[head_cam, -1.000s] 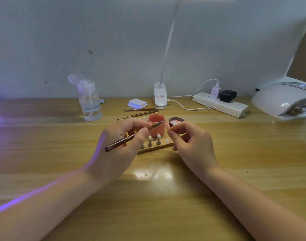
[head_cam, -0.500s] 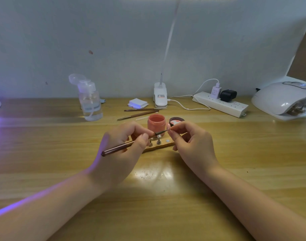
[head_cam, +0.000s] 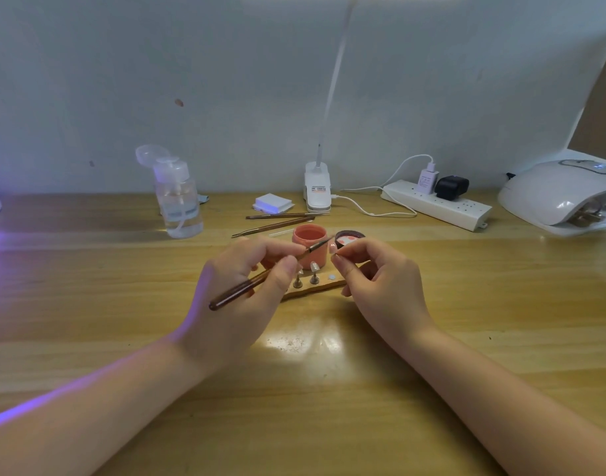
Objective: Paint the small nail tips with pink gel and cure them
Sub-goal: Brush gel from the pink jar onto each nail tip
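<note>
Head view, middle of the frame: the left hand (head_cam: pixel 239 297) pinches a brown brush (head_cam: pixel 260 280), its tip lying across the front of the open pink gel jar (head_cam: pixel 309 239) and aimed at a small nail tip (head_cam: pixel 333 248) pinched by the right hand (head_cam: pixel 380 283). Just below the jar, a wooden holder (head_cam: pixel 312 289) carries two more tips on pegs. At right edge sits the white curing lamp (head_cam: pixel 562 190).

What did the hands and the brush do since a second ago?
The left hand dipped the brush tip down toward the nail tip pinched in the right hand, then lifted it back in front of the pink gel jar. The right hand, the stand and the table things stayed put.
</note>
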A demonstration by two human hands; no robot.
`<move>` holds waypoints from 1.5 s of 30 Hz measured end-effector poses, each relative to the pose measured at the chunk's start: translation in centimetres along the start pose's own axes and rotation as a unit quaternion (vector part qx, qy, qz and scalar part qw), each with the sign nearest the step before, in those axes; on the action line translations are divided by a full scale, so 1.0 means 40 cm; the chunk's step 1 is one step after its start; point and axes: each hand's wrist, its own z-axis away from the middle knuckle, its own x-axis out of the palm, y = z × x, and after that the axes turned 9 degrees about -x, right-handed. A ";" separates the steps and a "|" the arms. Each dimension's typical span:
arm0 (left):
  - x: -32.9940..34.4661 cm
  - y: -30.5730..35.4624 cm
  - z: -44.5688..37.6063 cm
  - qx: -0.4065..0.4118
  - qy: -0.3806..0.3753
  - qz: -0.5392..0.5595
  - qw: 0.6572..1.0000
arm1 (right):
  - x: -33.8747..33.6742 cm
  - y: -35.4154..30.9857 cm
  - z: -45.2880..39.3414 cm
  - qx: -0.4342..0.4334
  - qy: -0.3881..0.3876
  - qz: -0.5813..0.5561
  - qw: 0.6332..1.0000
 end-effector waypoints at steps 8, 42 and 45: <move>0.002 -0.003 0.000 -0.018 0.004 0.006 1.000 | 0.002 0.002 -0.001 0.002 0.005 -0.001 1.000; 0.015 0.005 0.002 -0.054 0.014 0.073 0.996 | 0.004 0.006 0.002 -0.017 0.005 0.002 1.000; 0.013 0.001 0.005 -0.049 -0.006 0.070 0.996 | 0.003 0.008 0.002 -0.011 0.006 0.001 1.000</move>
